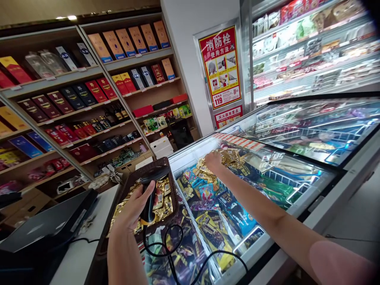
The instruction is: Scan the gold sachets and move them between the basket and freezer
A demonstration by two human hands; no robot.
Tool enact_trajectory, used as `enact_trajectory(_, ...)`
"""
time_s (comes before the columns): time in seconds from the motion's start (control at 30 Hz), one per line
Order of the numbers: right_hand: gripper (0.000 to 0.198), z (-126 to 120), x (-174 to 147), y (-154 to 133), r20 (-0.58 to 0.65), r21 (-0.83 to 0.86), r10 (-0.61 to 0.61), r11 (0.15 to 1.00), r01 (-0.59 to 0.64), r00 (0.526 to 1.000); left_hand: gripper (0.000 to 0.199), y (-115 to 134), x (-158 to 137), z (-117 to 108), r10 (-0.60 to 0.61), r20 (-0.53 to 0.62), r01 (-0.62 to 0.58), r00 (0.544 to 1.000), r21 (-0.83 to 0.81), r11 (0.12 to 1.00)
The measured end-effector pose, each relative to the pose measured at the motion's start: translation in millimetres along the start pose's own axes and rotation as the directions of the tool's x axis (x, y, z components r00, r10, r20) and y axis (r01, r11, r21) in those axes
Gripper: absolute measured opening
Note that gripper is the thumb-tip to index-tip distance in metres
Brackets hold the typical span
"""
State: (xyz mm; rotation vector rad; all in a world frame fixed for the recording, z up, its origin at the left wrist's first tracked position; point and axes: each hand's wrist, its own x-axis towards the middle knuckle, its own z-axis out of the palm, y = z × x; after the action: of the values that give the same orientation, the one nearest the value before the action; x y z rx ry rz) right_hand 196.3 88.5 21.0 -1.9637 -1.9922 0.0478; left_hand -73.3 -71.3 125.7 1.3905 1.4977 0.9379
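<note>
My left hand (135, 206) is wrapped round the handle of a black barcode scanner (150, 206) with yellow-orange trim. It holds the scanner over a dark brown woven basket (173, 170) full of small gold-wrapped packets (166, 198). Below the scanner hangs a black coiled cable (162, 255), crossing the freezer glass. My right arm reaches into the open part of a chest freezer (196, 150). There, my right hand (213, 161) is closed among gold ice-cream wrappers (231, 156); its fingertips are hidden. Blue, yellow and purple ice-cream packs (234, 209) lie around it.
Sliding glass lids (308, 130) cover the freezer's far right. Shelves of boxed bottles (89, 93) line the left wall. On a white counter (95, 225) at left stands a dark screen device (50, 221). A fire hydrant poster (219, 67) and a lit refrigerated display (311, 51) stand behind.
</note>
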Motion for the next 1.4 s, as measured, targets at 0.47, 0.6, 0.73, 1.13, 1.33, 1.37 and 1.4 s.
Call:
enact_trajectory(0.47,0.045,-72,-73,-47,-0.726,-0.570,-0.648,0.378,0.729,-0.232,0.055,-3,-4,-12,0.085,-0.164,-0.109,0.983,-0.148,0.983)
enact_trajectory(0.6,0.041,-66,-74,-48,-0.684,-0.646,-0.677,0.388,0.657,-0.273,0.052,-1,-6,-11,0.060,-0.165,-0.086,0.984,-0.154,0.984)
enact_trajectory(0.73,0.041,-64,-75,-51,-0.673,-0.633,-0.689,0.346,0.692,-0.270,0.051,-1,-6,-12,0.046,-0.163,-0.067,0.986,-0.124,0.990)
enact_trajectory(1.13,0.049,-65,-79,-54,-0.717,-0.574,-0.645,0.328,0.751,-0.266,0.049,-7,-5,-18,0.088,-0.138,-0.105,0.986,-0.124,0.987)
enact_trajectory(1.33,0.051,-64,-81,-53,-0.735,-0.535,-0.621,0.285,0.795,-0.271,0.049,-7,-6,-18,0.083,-0.144,-0.101,0.986,-0.124,0.987)
enact_trajectory(1.37,0.050,-65,-82,-53,-0.735,-0.542,-0.617,0.288,0.790,-0.279,0.050,-7,-6,-18,0.079,-0.146,-0.097,0.986,-0.124,0.988)
enact_trajectory(1.4,0.048,-66,-82,-53,-0.729,-0.562,-0.616,0.290,0.775,-0.299,0.050,-6,-6,-17,0.075,-0.147,-0.094,0.986,-0.124,0.988)
